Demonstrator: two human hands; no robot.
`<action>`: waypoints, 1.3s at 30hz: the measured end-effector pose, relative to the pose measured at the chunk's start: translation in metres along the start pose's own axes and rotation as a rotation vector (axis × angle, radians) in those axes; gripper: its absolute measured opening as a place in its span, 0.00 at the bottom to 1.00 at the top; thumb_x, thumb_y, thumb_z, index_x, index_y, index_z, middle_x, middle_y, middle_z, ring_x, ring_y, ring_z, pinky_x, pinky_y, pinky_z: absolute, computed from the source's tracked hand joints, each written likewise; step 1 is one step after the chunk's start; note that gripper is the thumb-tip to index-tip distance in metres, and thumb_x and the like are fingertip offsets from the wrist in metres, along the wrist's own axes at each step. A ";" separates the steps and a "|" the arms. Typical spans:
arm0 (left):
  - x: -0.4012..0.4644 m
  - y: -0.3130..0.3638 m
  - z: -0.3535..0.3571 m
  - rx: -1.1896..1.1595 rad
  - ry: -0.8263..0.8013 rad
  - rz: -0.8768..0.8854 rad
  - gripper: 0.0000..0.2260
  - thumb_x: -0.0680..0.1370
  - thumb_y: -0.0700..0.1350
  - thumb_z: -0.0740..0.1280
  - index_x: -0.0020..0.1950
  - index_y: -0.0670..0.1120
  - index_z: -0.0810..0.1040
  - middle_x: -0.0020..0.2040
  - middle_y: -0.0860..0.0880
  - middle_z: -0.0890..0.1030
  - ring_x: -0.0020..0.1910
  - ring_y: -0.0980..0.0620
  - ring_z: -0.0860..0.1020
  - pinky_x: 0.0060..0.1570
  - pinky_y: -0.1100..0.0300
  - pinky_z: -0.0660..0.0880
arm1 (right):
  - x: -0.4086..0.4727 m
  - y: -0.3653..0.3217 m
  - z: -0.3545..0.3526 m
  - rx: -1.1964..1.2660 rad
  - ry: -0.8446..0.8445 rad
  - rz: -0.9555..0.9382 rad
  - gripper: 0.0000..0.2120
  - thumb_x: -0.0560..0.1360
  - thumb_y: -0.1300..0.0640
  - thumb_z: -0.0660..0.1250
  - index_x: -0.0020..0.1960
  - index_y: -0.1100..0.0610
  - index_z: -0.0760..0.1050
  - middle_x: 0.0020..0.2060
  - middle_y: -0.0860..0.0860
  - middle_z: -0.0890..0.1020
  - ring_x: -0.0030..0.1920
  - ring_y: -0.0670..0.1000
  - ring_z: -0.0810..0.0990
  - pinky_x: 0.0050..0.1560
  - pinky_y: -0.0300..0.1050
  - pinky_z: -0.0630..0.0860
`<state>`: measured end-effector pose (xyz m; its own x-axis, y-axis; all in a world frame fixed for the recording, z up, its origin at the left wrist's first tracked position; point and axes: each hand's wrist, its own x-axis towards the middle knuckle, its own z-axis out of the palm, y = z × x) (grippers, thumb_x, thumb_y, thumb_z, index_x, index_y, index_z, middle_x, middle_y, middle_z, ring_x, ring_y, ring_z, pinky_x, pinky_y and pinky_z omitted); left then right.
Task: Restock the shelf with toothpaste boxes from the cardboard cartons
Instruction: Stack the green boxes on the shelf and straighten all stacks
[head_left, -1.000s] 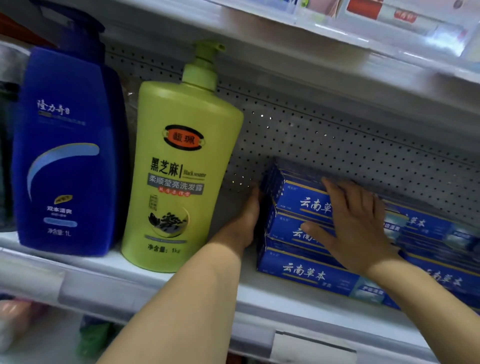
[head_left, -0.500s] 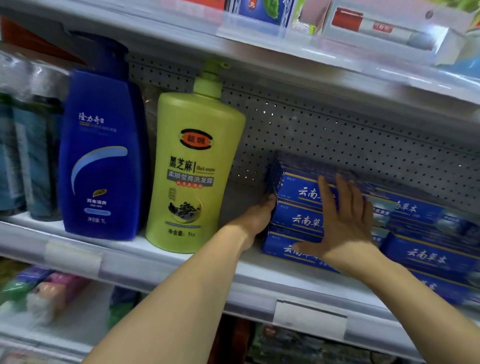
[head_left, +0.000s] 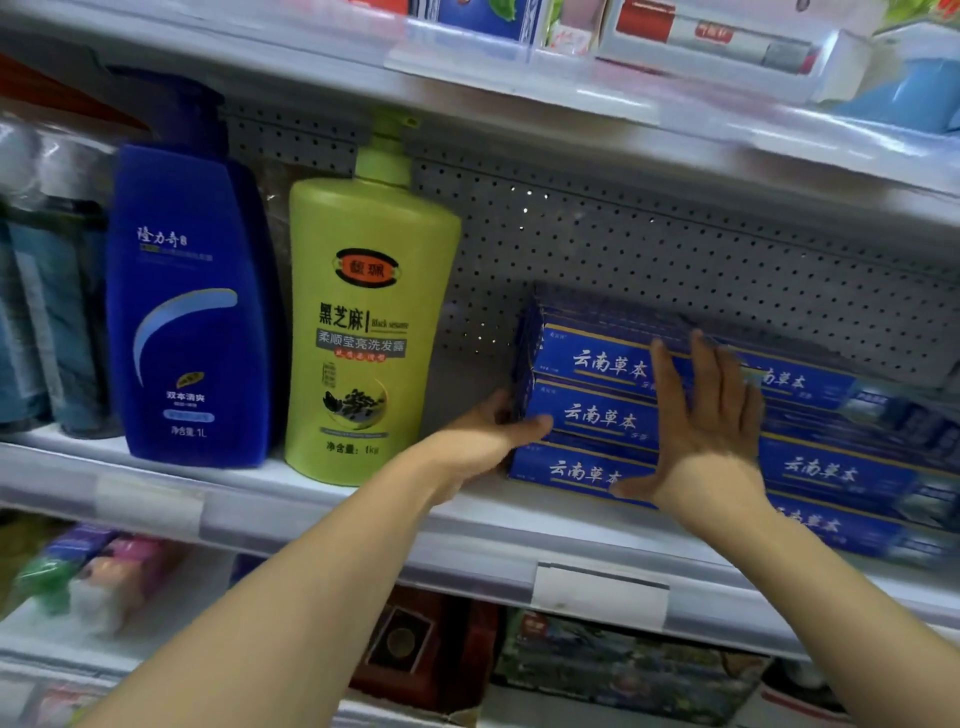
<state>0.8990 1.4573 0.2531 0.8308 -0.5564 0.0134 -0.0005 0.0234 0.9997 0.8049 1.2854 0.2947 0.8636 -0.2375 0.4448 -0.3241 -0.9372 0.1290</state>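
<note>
Head view, sole entry.

Change: over the last second the left hand (head_left: 480, 434) has drawn back from deep beside the stack of boxes (head_left: 592, 410) to its front left corner, with the thumb now lying across the face of the middle box. The right hand (head_left: 709, 421) has slid lower on the front faces and its fingers have straightened and spread. The stack itself sits where it did: three blue boxes high at the left end, on the shelf (head_left: 322, 519), against the pegboard (head_left: 649, 249). Judgement: this batch looks placed, and the hands are only squaring it up; more boxes would have to come from the cartons, none of which shows here.

Left hand: fingers reach round the stack's left end and are hidden there; thumb on the front of the middle box. It holds the corner loosely; how hard it grips, I cannot tell.

Right hand: flat and spread wide, palm and fingers pressing the fronts of the boxes, thumb low near the bottom box. It holds nothing.

Neighbours: a green bottle (head_left: 363, 332) stands left of the stack with a gap between; a blue bottle (head_left: 192, 312) stands just beside that, further left.

Stack extends right in further rows, blurred at the far end.
</note>
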 end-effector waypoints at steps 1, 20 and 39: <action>-0.002 0.000 0.001 0.067 -0.002 0.025 0.21 0.74 0.43 0.71 0.62 0.55 0.66 0.59 0.55 0.77 0.56 0.55 0.76 0.62 0.55 0.71 | -0.001 0.006 0.000 -0.038 -0.024 0.038 0.68 0.56 0.36 0.77 0.74 0.49 0.29 0.73 0.55 0.31 0.74 0.59 0.33 0.72 0.59 0.39; 0.008 0.012 0.018 0.252 0.139 0.184 0.31 0.71 0.39 0.74 0.67 0.55 0.62 0.55 0.57 0.74 0.47 0.62 0.73 0.42 0.74 0.72 | 0.018 0.031 0.011 0.049 -0.008 0.005 0.64 0.59 0.34 0.74 0.75 0.49 0.31 0.74 0.52 0.37 0.75 0.56 0.36 0.73 0.58 0.39; 0.047 0.041 0.033 0.147 0.302 0.184 0.07 0.82 0.48 0.56 0.60 0.54 0.66 0.51 0.51 0.79 0.47 0.50 0.79 0.48 0.52 0.78 | 0.053 0.050 0.006 0.291 0.109 0.377 0.30 0.75 0.37 0.58 0.62 0.63 0.65 0.60 0.61 0.73 0.64 0.62 0.65 0.61 0.56 0.59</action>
<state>0.9200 1.4051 0.2952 0.9359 -0.2834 0.2090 -0.2268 -0.0310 0.9734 0.8366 1.2239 0.3193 0.6563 -0.5608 0.5048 -0.4722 -0.8271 -0.3049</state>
